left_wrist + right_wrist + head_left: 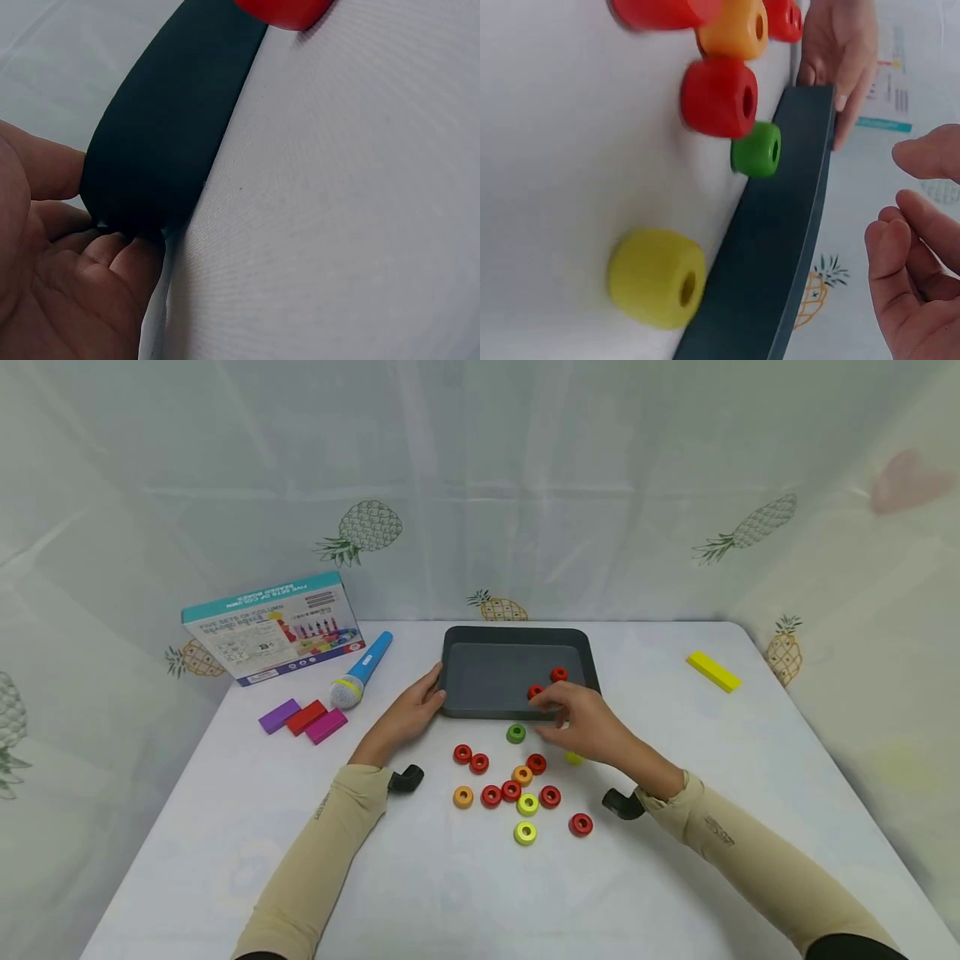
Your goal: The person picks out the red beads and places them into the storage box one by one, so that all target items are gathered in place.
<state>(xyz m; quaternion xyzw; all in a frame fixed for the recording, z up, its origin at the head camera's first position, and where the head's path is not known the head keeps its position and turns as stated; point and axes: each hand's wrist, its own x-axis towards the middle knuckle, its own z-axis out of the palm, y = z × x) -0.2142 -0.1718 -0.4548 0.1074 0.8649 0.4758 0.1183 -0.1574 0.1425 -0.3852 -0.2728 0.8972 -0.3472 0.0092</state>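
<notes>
head view: the left hand point(408, 714) holds the near left corner of a dark grey tray point(480, 639) on the white counter point(675, 877), thumb on the rim and fingers curled round the outer wall, a grip clamped on the tray; the left wrist view shows the same corner pressed between thumb and fingers. the right hand point(588, 722) hovers over the tray's near right edge, its fingers bent and apart, the grip holding nothing in the right wrist view. two red beads point(547, 683) lie inside the tray near its right front. a green bead point(515, 733) sits just in front of the tray wall, a yellow bead point(656, 277) close beside the same wall under the right hand. a cluster of red, orange and yellow-green beads point(517, 793) lies on the counter between the forearms. at left: a printed box point(273, 627), a blue toy microphone point(362, 670), and purple, red and magenta blocks point(303, 717). at far right: a yellow block point(713, 671).
</notes>
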